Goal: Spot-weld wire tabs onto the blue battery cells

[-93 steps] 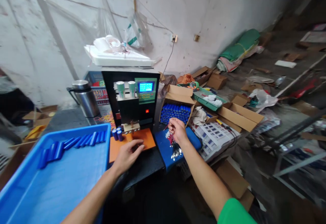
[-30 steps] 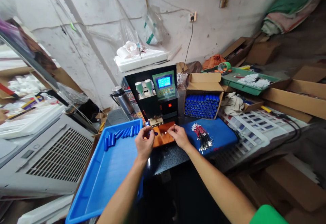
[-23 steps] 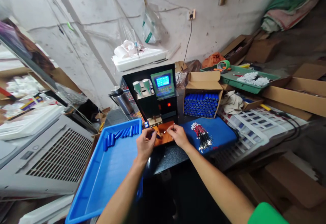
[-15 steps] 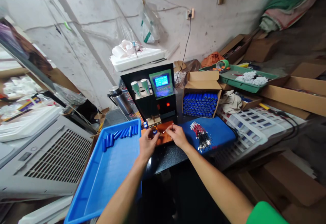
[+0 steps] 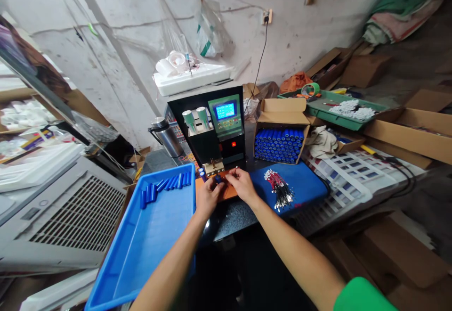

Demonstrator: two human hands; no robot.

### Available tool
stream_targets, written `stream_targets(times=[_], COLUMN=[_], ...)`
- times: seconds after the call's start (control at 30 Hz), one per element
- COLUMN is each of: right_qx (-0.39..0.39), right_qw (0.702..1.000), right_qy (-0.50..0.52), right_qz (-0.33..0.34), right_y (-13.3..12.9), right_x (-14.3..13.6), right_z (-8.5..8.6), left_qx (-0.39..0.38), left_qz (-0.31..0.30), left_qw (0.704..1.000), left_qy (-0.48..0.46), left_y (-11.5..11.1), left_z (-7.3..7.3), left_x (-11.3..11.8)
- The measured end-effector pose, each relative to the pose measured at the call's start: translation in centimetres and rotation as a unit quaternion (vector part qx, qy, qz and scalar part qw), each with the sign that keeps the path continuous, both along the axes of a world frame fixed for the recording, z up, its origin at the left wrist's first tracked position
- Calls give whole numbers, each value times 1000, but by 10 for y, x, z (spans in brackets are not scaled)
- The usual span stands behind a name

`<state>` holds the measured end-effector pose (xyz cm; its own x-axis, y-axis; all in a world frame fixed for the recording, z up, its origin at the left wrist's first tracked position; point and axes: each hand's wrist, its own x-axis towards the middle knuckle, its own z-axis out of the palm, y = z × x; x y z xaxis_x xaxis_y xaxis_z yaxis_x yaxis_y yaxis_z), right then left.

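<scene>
My left hand (image 5: pixel 207 199) is closed around a blue cylindrical battery cell (image 5: pixel 218 178), which stands just in front of the electrode tips (image 5: pixel 213 166) of a black spot-welding machine (image 5: pixel 208 148). Close by on the right, my right hand (image 5: pixel 243 187) pinches something small, perhaps a thin wire lead; its fingers mostly hide it. Both hands are over an orange-brown board (image 5: pixel 228 192) at the machine's foot. Beside the electrodes, left of the held cell, more blue cells (image 5: pixel 202 174) stand upright.
Several blue cells lie in a blue tray (image 5: pixel 141 254) at left. On a blue pad (image 5: pixel 310 186) at right rests a bundle of red and black wire leads (image 5: pixel 278 188). Behind it, a cardboard box (image 5: pixel 280 118) holds stacked cells. A steel jug (image 5: pixel 165 136) stands left of the machine.
Both hands have shifted slightly toward the machine. The cell in my left hand is now nearer the electrodes, and my right hand has come closer to it.
</scene>
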<state>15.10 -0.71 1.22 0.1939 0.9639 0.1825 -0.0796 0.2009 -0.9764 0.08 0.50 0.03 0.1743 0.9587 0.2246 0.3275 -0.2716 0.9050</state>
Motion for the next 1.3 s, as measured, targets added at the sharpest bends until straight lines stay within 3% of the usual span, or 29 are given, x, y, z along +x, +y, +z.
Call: stream_targets(times=[0.7,1.3], right_qx=[6,2], right_qw=[999,999], right_qy=[-34,-48], right_qz=[16,14], right_y=[13,16], right_x=[-12,-12], right_z=[-3,-7], left_qx=[11,9], left_qz=[-3,-9], left_qw=[1000,1000], left_qy=[-18,-26], left_y=[-6,-1], left_z=[8,1], left_x=[5,3])
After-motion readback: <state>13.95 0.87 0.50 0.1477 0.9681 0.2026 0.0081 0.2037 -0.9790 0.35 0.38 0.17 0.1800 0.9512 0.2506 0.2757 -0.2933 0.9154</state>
